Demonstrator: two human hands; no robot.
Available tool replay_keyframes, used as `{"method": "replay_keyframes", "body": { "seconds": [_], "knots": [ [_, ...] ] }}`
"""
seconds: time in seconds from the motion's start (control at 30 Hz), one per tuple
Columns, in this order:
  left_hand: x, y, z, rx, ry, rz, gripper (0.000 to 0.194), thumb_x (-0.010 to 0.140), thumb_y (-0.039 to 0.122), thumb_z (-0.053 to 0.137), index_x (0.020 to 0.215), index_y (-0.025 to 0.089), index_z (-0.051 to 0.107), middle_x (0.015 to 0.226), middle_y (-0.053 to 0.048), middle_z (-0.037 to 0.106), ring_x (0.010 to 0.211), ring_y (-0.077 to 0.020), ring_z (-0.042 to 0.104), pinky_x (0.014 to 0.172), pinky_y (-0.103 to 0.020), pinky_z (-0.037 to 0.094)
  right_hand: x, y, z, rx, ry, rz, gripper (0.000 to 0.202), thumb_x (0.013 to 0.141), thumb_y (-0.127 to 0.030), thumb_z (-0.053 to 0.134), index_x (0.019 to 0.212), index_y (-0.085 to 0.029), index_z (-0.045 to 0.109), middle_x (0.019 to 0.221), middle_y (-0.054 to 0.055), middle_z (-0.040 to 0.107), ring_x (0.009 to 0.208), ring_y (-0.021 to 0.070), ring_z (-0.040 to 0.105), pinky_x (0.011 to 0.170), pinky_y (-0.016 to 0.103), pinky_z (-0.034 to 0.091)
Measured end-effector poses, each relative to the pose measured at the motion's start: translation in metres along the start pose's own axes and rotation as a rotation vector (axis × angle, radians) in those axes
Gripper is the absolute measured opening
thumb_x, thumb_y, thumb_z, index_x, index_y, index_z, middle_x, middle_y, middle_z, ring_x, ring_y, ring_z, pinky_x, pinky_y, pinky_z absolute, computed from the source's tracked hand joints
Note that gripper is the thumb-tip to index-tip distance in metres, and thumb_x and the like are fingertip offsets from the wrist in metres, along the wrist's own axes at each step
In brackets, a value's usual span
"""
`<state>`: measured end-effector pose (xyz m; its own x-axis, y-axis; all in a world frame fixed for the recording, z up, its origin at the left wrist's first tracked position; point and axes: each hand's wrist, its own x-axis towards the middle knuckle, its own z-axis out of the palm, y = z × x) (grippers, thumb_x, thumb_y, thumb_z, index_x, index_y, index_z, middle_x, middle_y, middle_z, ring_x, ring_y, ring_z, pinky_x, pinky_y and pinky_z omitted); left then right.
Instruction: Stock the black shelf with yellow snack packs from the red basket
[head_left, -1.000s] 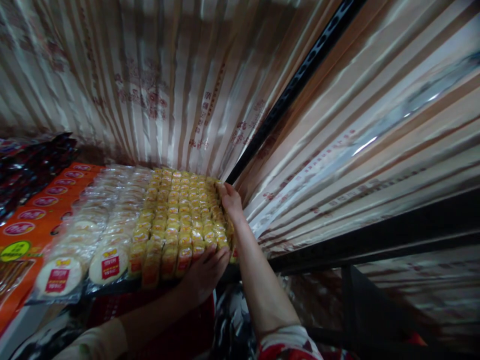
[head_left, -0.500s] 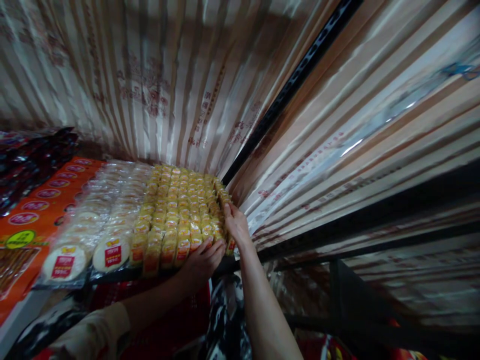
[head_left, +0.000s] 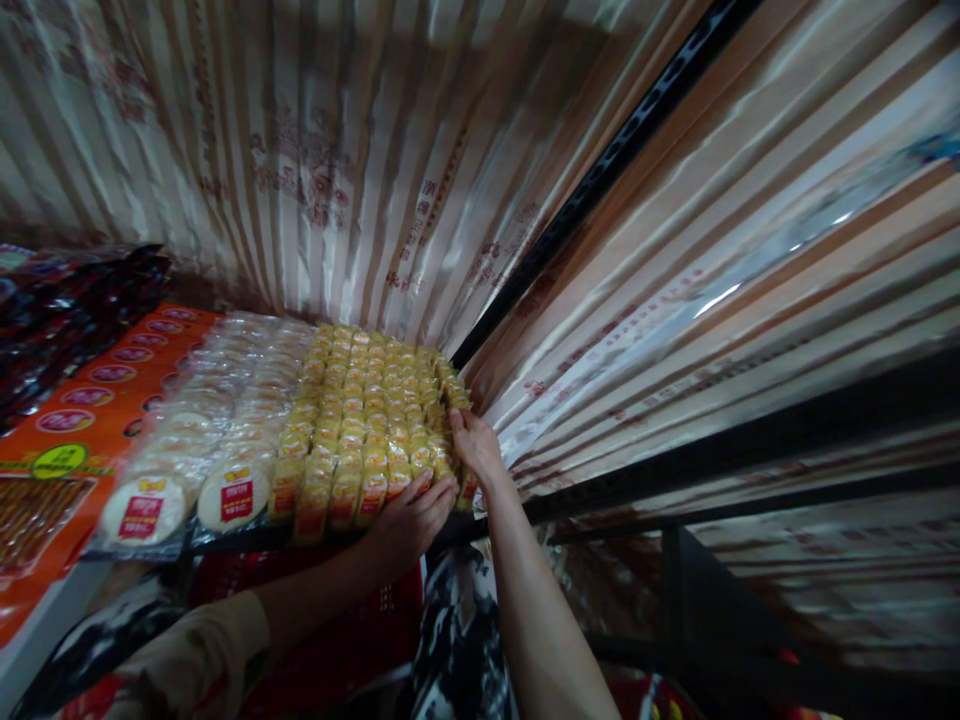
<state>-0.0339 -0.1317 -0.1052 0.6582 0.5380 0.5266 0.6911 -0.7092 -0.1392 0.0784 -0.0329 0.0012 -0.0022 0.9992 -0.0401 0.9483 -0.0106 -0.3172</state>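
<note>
Rows of small yellow-wrapped snack packets (head_left: 352, 410) stand packed together at the right end of the display. My left hand (head_left: 416, 515) lies along their front edge, its fingers stretched out against the lower front packets. At the right end, my right hand (head_left: 476, 445) holds the outermost row from the side, thumb near the top; some of its fingers are hidden. That end row (head_left: 454, 385) stands slightly apart from its neighbours towards the back. Beside the yellow packets, to the left, are clear-wrapped round white crackers (head_left: 236, 495) with red labels.
Orange snack bags (head_left: 112, 375) and dark shiny packets (head_left: 82, 310) lie further left. Striped, printed plastic sheeting (head_left: 337, 150) rises behind, crossed by a black perforated post (head_left: 592, 185). A dark rail (head_left: 750, 435) runs along the right. Below the display is a red basket (head_left: 330, 640).
The view has shifted slightly, so the display sits a little further right. Both hands stay at the right end of the yellow packets, in nearly the same positions.
</note>
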Motion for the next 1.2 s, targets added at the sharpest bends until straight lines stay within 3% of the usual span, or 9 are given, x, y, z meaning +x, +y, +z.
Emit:
{"method": "replay_keyframes", "body": {
  "seconds": [0.17, 0.33, 0.67, 0.77, 0.87, 0.97, 1.2],
  "knots": [
    [-0.001, 0.001, 0.007, 0.002, 0.033, 0.007, 0.043, 0.091, 0.02, 0.03, 0.13, 0.008, 0.044, 0.141, -0.01, 0.039, 0.132, -0.0198, 0.03, 0.11, -0.041, 0.019, 0.0, 0.001, 0.003, 0.004, -0.022, -0.048, 0.043, 0.095, -0.038, 0.027, 0.1, -0.015, 0.063, 0.098, 0.011, 0.068, 0.092, 0.0192, 0.061, 0.076, 0.024, 0.04],
    [0.0, 0.0, 0.001, -0.008, 0.013, -0.007, 0.043, 0.09, 0.017, 0.029, 0.128, 0.01, 0.047, 0.137, -0.008, 0.044, 0.13, -0.0187, 0.033, 0.109, -0.04, 0.02, 0.005, -0.002, 0.006, -0.024, -0.059, -0.077, 0.043, 0.096, -0.037, 0.026, 0.096, -0.015, 0.063, 0.097, 0.012, 0.067, 0.092, 0.0191, 0.061, 0.076, 0.024, 0.039],
    [-0.004, 0.003, 0.011, 0.023, 0.032, -0.008, 0.043, 0.09, 0.019, 0.031, 0.129, 0.009, 0.046, 0.14, -0.009, 0.041, 0.131, -0.0191, 0.031, 0.111, -0.041, 0.018, 0.001, -0.006, 0.007, -0.02, 0.014, -0.062, 0.042, 0.093, -0.039, 0.03, 0.094, -0.017, 0.065, 0.093, 0.01, 0.068, 0.09, 0.0205, 0.062, 0.075, 0.025, 0.041],
    [-0.004, 0.003, 0.01, 0.014, 0.025, -0.01, 0.044, 0.089, 0.019, 0.032, 0.129, 0.008, 0.046, 0.141, -0.01, 0.039, 0.131, -0.0189, 0.031, 0.111, -0.04, 0.018, 0.0, -0.001, 0.002, 0.033, 0.167, 0.014, 0.045, 0.092, -0.043, 0.027, 0.103, -0.02, 0.063, 0.094, 0.009, 0.068, 0.091, 0.0214, 0.062, 0.075, 0.027, 0.042],
    [-0.002, 0.002, 0.003, 0.0, 0.004, -0.022, 0.043, 0.089, 0.018, 0.032, 0.129, 0.009, 0.046, 0.14, -0.009, 0.041, 0.131, -0.0183, 0.032, 0.11, -0.039, 0.02, 0.006, 0.009, 0.0, 0.109, 0.274, 0.201, 0.05, 0.093, -0.042, 0.02, 0.112, -0.017, 0.059, 0.1, 0.011, 0.067, 0.094, 0.0234, 0.061, 0.077, 0.029, 0.043],
    [0.0, 0.001, -0.002, 0.0, 0.007, -0.017, 0.043, 0.09, 0.018, 0.031, 0.129, 0.01, 0.047, 0.139, -0.007, 0.043, 0.131, -0.0179, 0.032, 0.109, -0.038, 0.023, 0.017, 0.019, 0.004, 0.187, 0.236, 0.324, 0.055, 0.093, -0.041, 0.015, 0.114, -0.013, 0.058, 0.109, 0.015, 0.064, 0.099, 0.0244, 0.06, 0.079, 0.03, 0.044],
    [0.004, 0.0, -0.001, 0.008, -0.016, -0.031, 0.042, 0.091, 0.014, 0.027, 0.125, 0.013, 0.051, 0.136, -0.004, 0.047, 0.129, -0.0155, 0.034, 0.108, -0.036, 0.026, 0.042, 0.033, 0.022, 0.365, 0.079, 0.344, 0.066, 0.092, -0.046, 0.01, 0.101, -0.009, 0.065, 0.104, 0.015, 0.066, 0.099, 0.0197, 0.062, 0.078, 0.025, 0.047]
  ]
}}
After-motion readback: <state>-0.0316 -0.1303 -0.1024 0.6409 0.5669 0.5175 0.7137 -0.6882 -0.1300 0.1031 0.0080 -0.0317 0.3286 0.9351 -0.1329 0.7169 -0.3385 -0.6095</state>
